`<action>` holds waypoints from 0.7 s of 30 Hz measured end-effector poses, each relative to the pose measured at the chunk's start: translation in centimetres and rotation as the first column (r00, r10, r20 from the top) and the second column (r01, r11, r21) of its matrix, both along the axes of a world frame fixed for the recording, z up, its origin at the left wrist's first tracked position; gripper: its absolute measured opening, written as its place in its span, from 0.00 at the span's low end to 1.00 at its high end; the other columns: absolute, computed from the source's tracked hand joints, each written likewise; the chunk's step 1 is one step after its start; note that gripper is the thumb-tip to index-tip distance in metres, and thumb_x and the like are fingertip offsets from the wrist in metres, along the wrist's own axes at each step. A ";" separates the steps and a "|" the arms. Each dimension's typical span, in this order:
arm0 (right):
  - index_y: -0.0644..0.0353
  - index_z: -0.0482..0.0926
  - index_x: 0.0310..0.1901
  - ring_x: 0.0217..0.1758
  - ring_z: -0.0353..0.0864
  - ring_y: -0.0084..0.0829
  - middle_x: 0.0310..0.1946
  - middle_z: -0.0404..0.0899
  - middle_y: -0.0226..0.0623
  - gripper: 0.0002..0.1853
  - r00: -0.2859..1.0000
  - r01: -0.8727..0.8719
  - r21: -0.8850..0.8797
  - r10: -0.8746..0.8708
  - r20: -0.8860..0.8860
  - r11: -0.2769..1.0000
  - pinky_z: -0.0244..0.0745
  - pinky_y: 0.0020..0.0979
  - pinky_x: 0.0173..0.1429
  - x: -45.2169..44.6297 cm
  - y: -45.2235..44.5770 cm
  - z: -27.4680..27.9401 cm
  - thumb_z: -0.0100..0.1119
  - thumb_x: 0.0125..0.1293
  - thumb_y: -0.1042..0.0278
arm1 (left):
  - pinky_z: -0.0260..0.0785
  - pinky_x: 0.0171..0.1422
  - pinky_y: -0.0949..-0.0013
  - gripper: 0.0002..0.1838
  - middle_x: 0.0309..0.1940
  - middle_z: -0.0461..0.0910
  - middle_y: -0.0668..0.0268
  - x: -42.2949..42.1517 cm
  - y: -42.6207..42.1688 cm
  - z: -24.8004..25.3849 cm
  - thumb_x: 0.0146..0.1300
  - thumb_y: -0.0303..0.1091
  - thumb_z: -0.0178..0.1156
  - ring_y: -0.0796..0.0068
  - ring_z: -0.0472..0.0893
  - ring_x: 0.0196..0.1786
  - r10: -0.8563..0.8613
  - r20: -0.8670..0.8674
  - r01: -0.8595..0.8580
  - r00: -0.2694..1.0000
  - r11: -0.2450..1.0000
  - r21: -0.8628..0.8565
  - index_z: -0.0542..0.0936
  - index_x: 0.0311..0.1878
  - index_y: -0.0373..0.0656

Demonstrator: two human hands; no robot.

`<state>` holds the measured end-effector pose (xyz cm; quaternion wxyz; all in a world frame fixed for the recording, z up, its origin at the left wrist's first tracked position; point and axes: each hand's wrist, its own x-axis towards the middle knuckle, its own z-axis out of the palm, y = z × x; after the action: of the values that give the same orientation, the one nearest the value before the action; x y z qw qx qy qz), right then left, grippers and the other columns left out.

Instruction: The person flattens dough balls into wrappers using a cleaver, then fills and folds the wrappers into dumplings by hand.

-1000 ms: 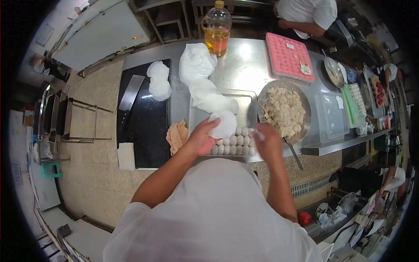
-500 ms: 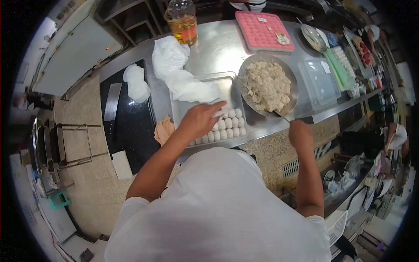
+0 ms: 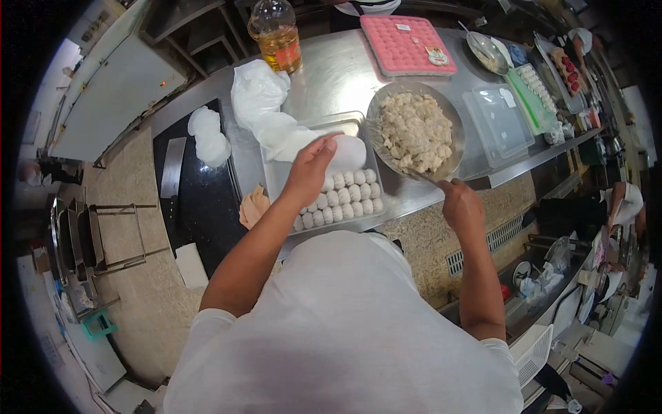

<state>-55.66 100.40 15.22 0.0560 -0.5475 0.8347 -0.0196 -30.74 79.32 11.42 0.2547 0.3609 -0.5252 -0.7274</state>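
Note:
My left hand (image 3: 310, 174) is over the metal tray (image 3: 350, 124), its fingers closed on the edge of a thin round white dumpling wrapper (image 3: 350, 153). Below the wrapper, rows of pleated white dumplings (image 3: 345, 196) fill the near part of the tray. A spread line of white wrappers (image 3: 279, 141) lies at the tray's far left. My right hand (image 3: 462, 205) grips the handle of a utensil (image 3: 425, 179). Its working end is in the pale, chunky filling (image 3: 417, 131), so its kind is hidden. The metal bowl (image 3: 458, 148) holding this filling stands right of the tray.
A knife (image 3: 174, 165) and more wrappers (image 3: 209, 138) lie on the black board (image 3: 200, 200) at left. Behind are an oil bottle (image 3: 279, 48) and a pink lidded tray (image 3: 407, 52). A clear plastic container (image 3: 500, 121) sits at right. Other people (image 3: 624, 210) are at the edges.
My left hand has lifted slightly and the wrapper now shows flat and round in it. My right hand has moved a little left and up with the utensil, still in the filling.

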 end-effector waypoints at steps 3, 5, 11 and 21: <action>0.57 0.84 0.44 0.41 0.85 0.51 0.38 0.82 0.47 0.12 0.999 0.018 -0.009 -0.018 -0.033 1.000 0.80 0.48 0.45 -0.3 -0.1 -0.5 0.51 0.63 0.74 | 0.76 0.60 0.62 0.17 0.49 0.84 0.65 -0.7 0.6 -2.6 0.75 0.31 0.56 0.69 0.84 0.51 0.153 -0.298 0.029 0.942 0.849 0.527 0.77 0.64 0.39; 0.57 0.84 0.45 0.42 0.85 0.51 0.39 0.83 0.47 0.14 0.998 0.047 -0.011 -0.048 -0.043 0.999 0.80 0.48 0.46 0.0 0.1 -1.2 0.51 0.63 0.75 | 0.77 0.59 0.63 0.16 0.50 0.84 0.65 -1.0 1.5 -3.4 0.74 0.30 0.57 0.69 0.84 0.51 0.150 -0.346 0.103 0.926 0.782 0.615 0.78 0.62 0.37; 0.55 0.85 0.47 0.43 0.84 0.52 0.40 0.83 0.46 0.15 0.991 0.063 -0.099 -0.050 0.123 0.993 0.79 0.48 0.46 -0.2 0.7 -1.2 0.51 0.63 0.74 | 0.78 0.56 0.63 0.16 0.48 0.84 0.57 0.1 2.0 1.7 0.61 0.21 0.63 0.59 0.85 0.50 -0.321 0.402 0.513 0.858 0.586 -0.627 0.81 0.54 0.36; 0.54 0.88 0.44 0.44 0.84 0.50 0.40 0.84 0.45 0.12 0.981 0.146 -0.048 -0.138 0.134 0.988 0.79 0.47 0.49 -0.3 0.6 1.3 0.55 0.65 0.71 | 0.74 0.61 0.63 0.16 0.51 0.84 0.58 -2.3 -0.3 -1.4 0.69 0.30 0.61 0.65 0.83 0.54 -0.068 -0.071 0.028 0.995 0.888 -0.458 0.80 0.57 0.36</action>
<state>-55.98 101.01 16.49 0.0930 -0.4854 0.8653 -0.0833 -33.06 78.97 9.97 0.3362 0.2463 -0.6789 -0.6045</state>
